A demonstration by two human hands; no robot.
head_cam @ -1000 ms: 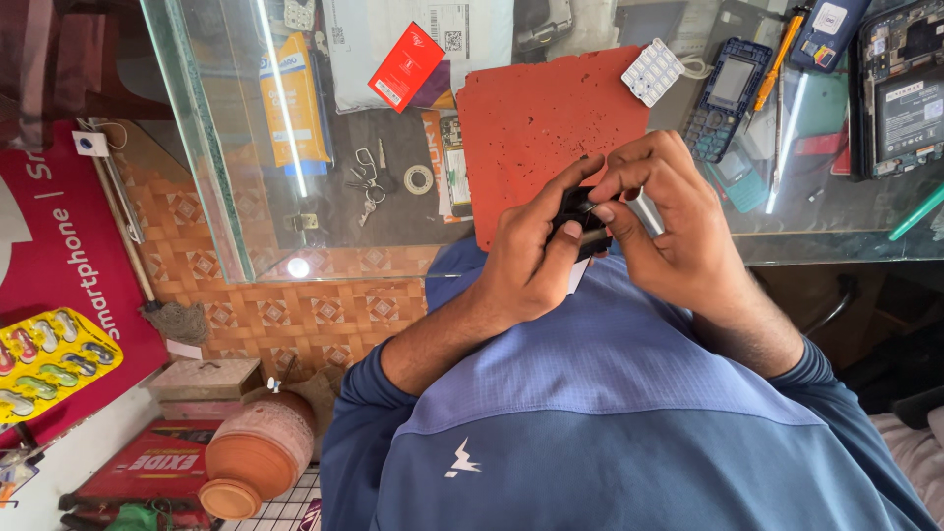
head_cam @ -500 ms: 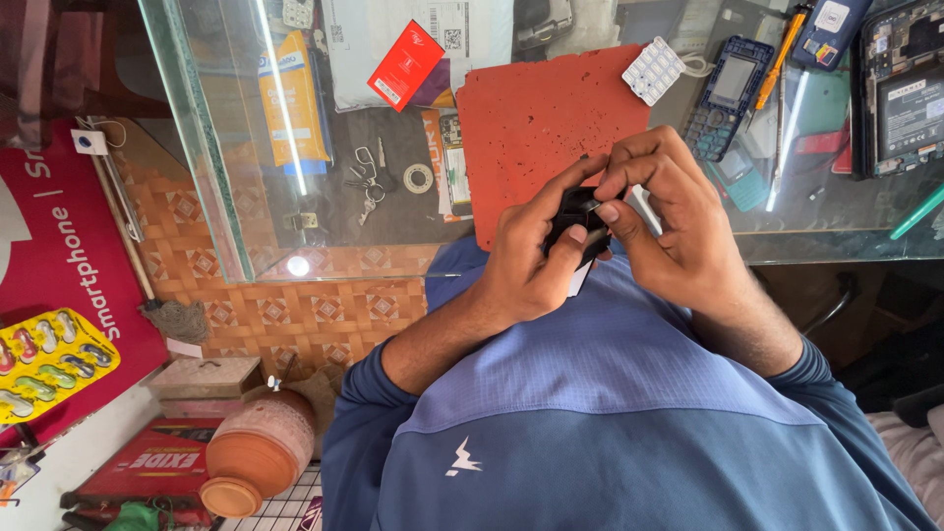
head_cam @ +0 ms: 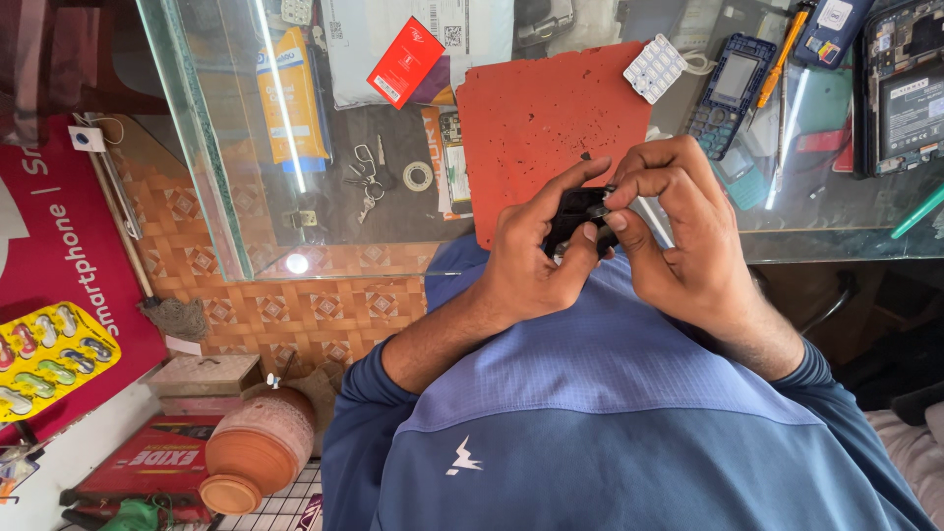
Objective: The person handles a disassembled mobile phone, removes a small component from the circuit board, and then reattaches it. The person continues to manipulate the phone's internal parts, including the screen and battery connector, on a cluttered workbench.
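Observation:
A small black phone part (head_cam: 575,211) is held between both hands, just above the near edge of a red work mat (head_cam: 551,118) on a glass counter (head_cam: 295,226). My left hand (head_cam: 526,261) grips the part from the left with thumb and fingers wrapped around it. My right hand (head_cam: 683,231) pinches its right side, fingertips pressed on its top edge. Much of the part is hidden by my fingers. My blue shirt fills the lower frame.
On the counter lie a white keypad (head_cam: 655,67), a blue keypad phone (head_cam: 730,84), a red box (head_cam: 405,61), an orange screwdriver (head_cam: 784,49), opened phones (head_cam: 910,88) at the right, and keys (head_cam: 366,182). A clay pot (head_cam: 256,447) stands on the floor at the left.
Both hands stay on the black part in almost the same place; my fingers have shifted slightly on it.

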